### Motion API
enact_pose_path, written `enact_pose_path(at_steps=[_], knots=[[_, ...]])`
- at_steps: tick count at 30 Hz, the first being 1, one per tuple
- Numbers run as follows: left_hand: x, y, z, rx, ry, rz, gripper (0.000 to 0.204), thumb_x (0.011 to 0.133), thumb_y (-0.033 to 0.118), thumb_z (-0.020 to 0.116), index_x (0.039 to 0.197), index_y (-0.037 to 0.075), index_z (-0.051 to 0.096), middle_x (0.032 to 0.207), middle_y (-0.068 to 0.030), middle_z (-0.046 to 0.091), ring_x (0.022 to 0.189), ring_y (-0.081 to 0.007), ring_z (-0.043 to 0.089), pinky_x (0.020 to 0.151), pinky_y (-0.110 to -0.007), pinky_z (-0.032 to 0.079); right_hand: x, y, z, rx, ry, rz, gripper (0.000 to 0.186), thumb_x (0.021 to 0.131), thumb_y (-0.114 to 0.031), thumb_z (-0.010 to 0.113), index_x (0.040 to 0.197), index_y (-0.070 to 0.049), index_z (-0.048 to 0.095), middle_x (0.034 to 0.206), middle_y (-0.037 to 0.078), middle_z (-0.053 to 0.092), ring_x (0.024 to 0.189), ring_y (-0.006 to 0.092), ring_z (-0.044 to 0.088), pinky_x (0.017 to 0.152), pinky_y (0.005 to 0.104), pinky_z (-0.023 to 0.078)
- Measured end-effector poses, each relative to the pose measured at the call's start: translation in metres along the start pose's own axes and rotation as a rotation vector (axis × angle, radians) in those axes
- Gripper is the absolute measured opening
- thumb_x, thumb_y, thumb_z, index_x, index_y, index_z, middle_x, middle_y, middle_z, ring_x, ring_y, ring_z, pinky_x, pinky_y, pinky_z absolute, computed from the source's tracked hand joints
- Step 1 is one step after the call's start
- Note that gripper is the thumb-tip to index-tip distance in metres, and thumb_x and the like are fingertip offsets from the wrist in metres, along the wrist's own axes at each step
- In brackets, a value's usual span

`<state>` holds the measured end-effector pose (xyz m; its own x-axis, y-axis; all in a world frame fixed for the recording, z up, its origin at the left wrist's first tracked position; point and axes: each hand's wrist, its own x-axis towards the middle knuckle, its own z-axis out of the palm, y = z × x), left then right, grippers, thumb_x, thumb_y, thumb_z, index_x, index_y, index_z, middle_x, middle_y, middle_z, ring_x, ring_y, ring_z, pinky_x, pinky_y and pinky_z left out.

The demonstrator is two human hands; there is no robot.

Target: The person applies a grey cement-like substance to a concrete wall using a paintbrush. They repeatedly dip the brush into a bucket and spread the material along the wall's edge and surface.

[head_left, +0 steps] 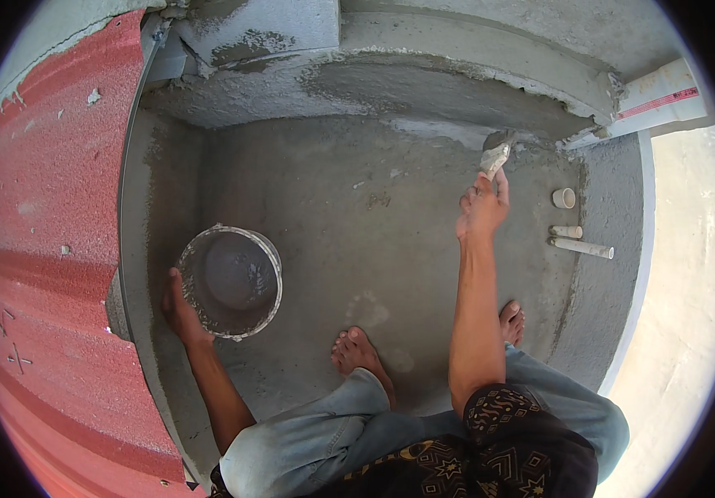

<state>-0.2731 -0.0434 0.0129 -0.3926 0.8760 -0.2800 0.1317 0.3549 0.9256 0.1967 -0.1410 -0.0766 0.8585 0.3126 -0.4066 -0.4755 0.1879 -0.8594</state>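
Note:
A round bucket (278,264) with a splashed rim stands at the left, grey slurry (237,272) inside it. My left hand (181,309) is pressed to the bucket's left side and holds it there; part of its fingers is hidden. Ahead and to the right, my right hand (484,203) is closed around a cement-caked brush (495,158). The brush's grey tip reaches the foot of the far wall (424,90), where the plaster looks darker and wet in patches. My bare feet are on the grey cement floor (333,191).
Several short white pipe stubs, one of them a round pipe end (563,198), come up near the right wall. A larger white pipe (656,106) crosses the far right corner. Red corrugated metal sheeting (50,249) with a ragged edge borders the left side.

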Motion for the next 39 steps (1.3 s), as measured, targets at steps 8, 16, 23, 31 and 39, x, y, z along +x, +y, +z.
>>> enact_pose_path(at_steps=[8, 16, 23, 31, 39], knots=[[-0.008, 0.013, 0.015, 0.031, -0.024, 0.018, 0.055, 0.105, 0.043, 0.067, 0.132, -0.005, 0.070, 0.126, -0.0142, 0.073, 0.109, -0.0241, 0.070, 0.096, -0.037, 0.055, -0.088, 0.045, 0.131, -0.458, -0.273, -0.396, 0.054, 0.100, -0.002, 0.060, 0.151, -0.002, 0.045, 0.127, 0.028, 0.067, 0.110, 0.0425, 0.069, 0.100, 0.0469, 0.050], [-0.010, 0.011, 0.007, 0.057, 0.067, 0.033, 0.059, 0.104, 0.045, 0.067, 0.133, -0.006, 0.069, 0.126, -0.0150, 0.072, 0.111, -0.0251, 0.070, 0.097, -0.039, 0.056, -0.063, 0.010, 0.111, -0.556, -0.638, -0.179, 0.050, 0.097, -0.005, 0.068, 0.146, -0.002, 0.062, 0.089, 0.009, 0.070, 0.075, 0.0178, 0.063, 0.071, 0.0335, 0.050], [-0.006, 0.006, 0.008, 0.000, -0.038, -0.009, 0.057, 0.105, 0.044, 0.065, 0.134, -0.006, 0.069, 0.127, -0.0146, 0.072, 0.111, -0.0252, 0.070, 0.097, -0.039, 0.055, 0.032, -0.065, -0.008, -0.118, -0.347, -0.050, 0.055, 0.096, 0.000, 0.069, 0.150, 0.004, 0.058, 0.082, -0.002, 0.060, 0.057, 0.0018, 0.041, 0.046, 0.0224, 0.026], [-0.011, 0.007, 0.001, 0.010, 0.016, 0.001, 0.056, 0.105, 0.043, 0.067, 0.132, -0.006, 0.070, 0.127, -0.0138, 0.072, 0.113, -0.0240, 0.069, 0.098, -0.038, 0.054, -0.016, -0.008, 0.041, -0.219, -0.020, -0.188, 0.051, 0.101, -0.003, 0.063, 0.150, -0.007, 0.050, 0.093, 0.006, 0.061, 0.065, 0.0105, 0.052, 0.056, 0.0304, 0.041], [-0.014, 0.010, 0.011, 0.050, -0.038, 0.043, 0.053, 0.106, 0.044, 0.066, 0.130, -0.003, 0.073, 0.124, -0.0112, 0.073, 0.111, -0.0228, 0.068, 0.099, -0.036, 0.052, -0.080, 0.103, 0.111, -0.688, -0.621, -0.311, 0.049, 0.098, -0.008, 0.069, 0.146, -0.010, 0.062, 0.093, 0.007, 0.071, 0.075, 0.0124, 0.058, 0.071, 0.0321, 0.048]])
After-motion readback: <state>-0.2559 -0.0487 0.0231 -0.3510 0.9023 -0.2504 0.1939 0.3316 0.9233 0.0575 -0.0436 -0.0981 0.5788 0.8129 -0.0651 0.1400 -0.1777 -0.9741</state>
